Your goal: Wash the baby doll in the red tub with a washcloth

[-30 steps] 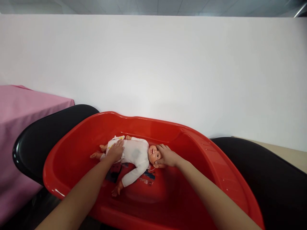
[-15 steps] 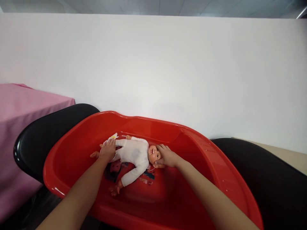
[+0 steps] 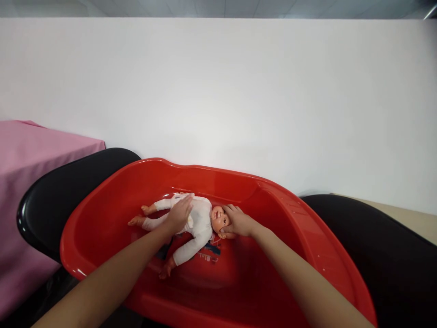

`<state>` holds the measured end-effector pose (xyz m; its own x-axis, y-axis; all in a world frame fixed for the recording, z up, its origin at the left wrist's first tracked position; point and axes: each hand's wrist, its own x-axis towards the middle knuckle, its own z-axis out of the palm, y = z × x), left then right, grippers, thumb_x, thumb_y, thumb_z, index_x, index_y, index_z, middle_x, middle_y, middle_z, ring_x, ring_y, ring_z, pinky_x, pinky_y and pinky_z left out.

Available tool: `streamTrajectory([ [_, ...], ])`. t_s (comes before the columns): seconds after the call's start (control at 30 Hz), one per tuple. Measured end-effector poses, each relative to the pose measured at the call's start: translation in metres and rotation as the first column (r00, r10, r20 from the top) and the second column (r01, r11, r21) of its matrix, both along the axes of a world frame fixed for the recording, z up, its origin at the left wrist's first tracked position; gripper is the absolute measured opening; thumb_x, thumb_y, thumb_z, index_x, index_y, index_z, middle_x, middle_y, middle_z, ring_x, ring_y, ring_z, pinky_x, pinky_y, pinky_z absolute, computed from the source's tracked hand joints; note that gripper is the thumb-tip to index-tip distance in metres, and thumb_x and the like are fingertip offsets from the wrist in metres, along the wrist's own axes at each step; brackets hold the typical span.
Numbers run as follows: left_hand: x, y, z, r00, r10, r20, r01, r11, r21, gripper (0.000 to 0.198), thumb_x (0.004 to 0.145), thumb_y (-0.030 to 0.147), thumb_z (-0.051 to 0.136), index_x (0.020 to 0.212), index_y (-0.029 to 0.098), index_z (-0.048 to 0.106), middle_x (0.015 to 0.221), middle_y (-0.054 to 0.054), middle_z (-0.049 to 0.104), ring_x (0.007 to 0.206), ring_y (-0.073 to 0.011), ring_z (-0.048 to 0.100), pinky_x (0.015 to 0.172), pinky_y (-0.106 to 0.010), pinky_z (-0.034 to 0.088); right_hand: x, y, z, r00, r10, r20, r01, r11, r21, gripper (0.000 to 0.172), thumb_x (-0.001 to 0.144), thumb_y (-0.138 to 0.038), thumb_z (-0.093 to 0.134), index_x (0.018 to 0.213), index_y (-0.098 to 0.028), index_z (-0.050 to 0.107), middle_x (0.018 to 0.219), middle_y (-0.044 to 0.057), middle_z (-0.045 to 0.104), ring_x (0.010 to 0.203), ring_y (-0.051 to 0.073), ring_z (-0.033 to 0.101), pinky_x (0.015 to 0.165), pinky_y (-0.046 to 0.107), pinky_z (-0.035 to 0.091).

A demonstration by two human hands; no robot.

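Note:
A baby doll (image 3: 201,214) in a white suit lies on its back in a red baby bathtub (image 3: 218,180), its head to the right and its feet to the left. My right hand (image 3: 239,222) is curved round the doll's head from the right, thumb and fingers on either side. On the doll's belly rests my left hand (image 3: 179,214), bent over a white cloth (image 3: 190,223) with a small yellow mark. Much of the cloth is hidden under the palm, and its edges show beyond the fingers.
Black seat-like surfaces flank the tub, one on the left (image 3: 75,187) and one on the right (image 3: 368,237). A table with a pink cover (image 3: 41,150) stands at far left. A white wall (image 3: 218,91) rises behind the tub. A printed picture (image 3: 211,253) shows on the tub floor.
My left hand has moved with the cloth from the doll's legs rightward onto its belly, so the legs now show. The right hand stays at the head.

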<state>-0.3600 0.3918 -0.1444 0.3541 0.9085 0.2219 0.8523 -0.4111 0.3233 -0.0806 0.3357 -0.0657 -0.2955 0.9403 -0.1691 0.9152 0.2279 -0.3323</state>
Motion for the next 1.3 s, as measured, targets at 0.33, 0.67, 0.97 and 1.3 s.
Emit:
streamTrajectory([
  [0.33, -0.009, -0.022, -0.022, 0.986, -0.159, -0.055, 0.161, 0.986, 0.048, 0.06, 0.1, 0.038, 0.025, 0.159, 0.024, 0.023, 0.164, 0.0, 0.029, 0.152, -0.0269, 0.023, 0.127, -0.043, 0.02, -0.002, -0.002, 0.001, 1.0, -0.008, 0.008, 0.008, 1.0, 0.005, 0.078, 0.065, -0.047, 0.08, 0.133, -0.023, 0.051, 0.135, 0.012, 0.051, 0.125, 0.033, 0.044, 0.102, 0.043, 0.041],
  [0.67, -0.03, -0.002, -0.035, 0.99, -0.09, -0.106, 0.108, 0.979, 0.173, 0.055, 0.101, 0.034, 0.027, 0.152, 0.017, 0.037, 0.157, -0.011, 0.042, 0.147, -0.0272, 0.036, 0.123, -0.045, 0.031, -0.001, -0.002, -0.002, 1.0, -0.012, -0.01, 0.012, 1.0, 0.007, 0.083, 0.064, -0.046, 0.08, 0.137, -0.021, 0.048, 0.137, 0.012, 0.05, 0.124, 0.033, 0.044, 0.102, 0.042, 0.04],
  [0.97, -0.058, 0.013, -0.039, 0.969, 0.092, -0.231, -0.076, 0.994, 0.077, 0.053, 0.101, 0.024, 0.026, 0.149, 0.004, 0.039, 0.156, -0.02, 0.039, 0.147, -0.0287, 0.036, 0.119, -0.05, 0.032, -0.001, -0.003, -0.002, 1.0, -0.007, -0.001, 0.007, 1.0, 0.018, 0.082, 0.065, -0.046, 0.079, 0.136, -0.021, 0.048, 0.137, 0.013, 0.05, 0.125, 0.032, 0.044, 0.101, 0.042, 0.041],
  [1.3, -0.075, 0.016, -0.037, 0.953, 0.143, -0.265, -0.121, 0.988, 0.098, 0.054, 0.1, 0.025, 0.024, 0.148, 0.006, 0.041, 0.156, -0.019, 0.041, 0.146, -0.0278, 0.037, 0.118, -0.051, 0.03, -0.002, -0.003, 0.0, 1.0, -0.009, -0.003, 0.009, 1.0, 0.001, 0.086, 0.064, -0.047, 0.08, 0.138, -0.021, 0.046, 0.136, 0.012, 0.051, 0.124, 0.031, 0.044, 0.103, 0.041, 0.04],
])
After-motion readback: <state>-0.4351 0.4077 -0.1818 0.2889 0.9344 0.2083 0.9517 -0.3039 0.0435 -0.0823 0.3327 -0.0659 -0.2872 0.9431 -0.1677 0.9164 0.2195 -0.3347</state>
